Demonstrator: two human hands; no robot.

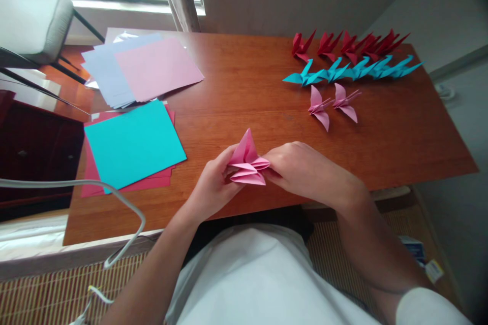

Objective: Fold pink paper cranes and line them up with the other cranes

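A half-folded pink paper figure (247, 161) is held over the near edge of the brown wooden table (244, 86). My left hand (213, 183) pinches its left side and my right hand (305, 170) pinches its right side; both are closed on the paper. One point of the figure sticks up, and folded flaps fan out toward my right hand. Two finished pink paper cranes (331, 104) lie on the table beyond my right hand.
A row of teal cranes (351, 71) and a row of red cranes (348, 43) lie at the far right. Teal sheet (133, 142) on red sheets sits at left; pink and lavender sheets (141, 68) lie behind. A white cable (125, 203) crosses the left corner.
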